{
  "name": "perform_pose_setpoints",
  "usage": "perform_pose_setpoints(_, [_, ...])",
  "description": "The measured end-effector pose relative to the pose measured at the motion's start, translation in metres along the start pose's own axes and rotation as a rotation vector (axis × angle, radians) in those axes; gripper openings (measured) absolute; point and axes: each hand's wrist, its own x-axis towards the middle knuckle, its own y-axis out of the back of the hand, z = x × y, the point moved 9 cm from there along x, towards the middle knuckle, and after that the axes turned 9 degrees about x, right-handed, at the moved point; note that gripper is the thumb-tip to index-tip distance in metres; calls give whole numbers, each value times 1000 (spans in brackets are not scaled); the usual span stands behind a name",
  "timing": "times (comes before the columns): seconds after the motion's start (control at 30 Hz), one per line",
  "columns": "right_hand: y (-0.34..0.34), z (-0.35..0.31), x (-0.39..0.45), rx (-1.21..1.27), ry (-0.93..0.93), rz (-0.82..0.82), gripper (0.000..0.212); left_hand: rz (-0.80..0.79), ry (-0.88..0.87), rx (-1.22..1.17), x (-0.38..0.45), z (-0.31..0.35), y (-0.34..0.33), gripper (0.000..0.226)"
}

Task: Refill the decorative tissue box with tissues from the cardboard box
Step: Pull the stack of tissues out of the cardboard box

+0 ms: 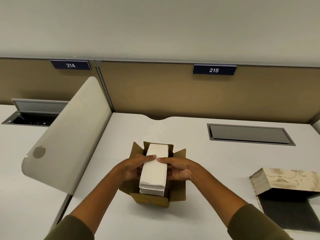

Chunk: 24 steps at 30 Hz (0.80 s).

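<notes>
White desk (207,170), tan partition behind; tissue stack (154,170) half out of open cardboard box (150,201) at centre.
Left hand (131,168) and right hand (178,170) clamped on stack's two sides, thumbs on top, each grip pinching tissues. Decorative box (284,181) well apart at right edge, tilted open.

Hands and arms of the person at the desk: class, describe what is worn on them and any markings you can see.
Both the left hand and the right hand are bare, with no gloves, rings or watch visible. The forearms are uncovered. Olive-green ribbed sleeves sit pushed up towards the elbows on both arms. No markings show.
</notes>
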Motion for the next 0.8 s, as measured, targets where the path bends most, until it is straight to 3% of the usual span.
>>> perform_pose_setpoints(0.17, [0, -20, -33, 24, 130, -16, 50, 65, -117, -59, -23, 12, -19, 102])
perform_pose_setpoints(0.27, [7, -36, -56, 17, 238, -33, 44, 25, -184, -9, -36, 24, -44, 97])
perform_pose_setpoints(0.43, [38, -57, -92, 59, 378, -20, 55, 1, -280, 11, -50, 41, -82, 86])
perform_pose_setpoints(0.6, [80, -64, -121, 154, 489, 2, 45, -25, -367, -40, -45, 51, -116, 76])
perform_pose_setpoints(0.8, [150, -67, -162, 278, 643, 13, 50, -47, -514, 200, -37, 67, -153, 68])
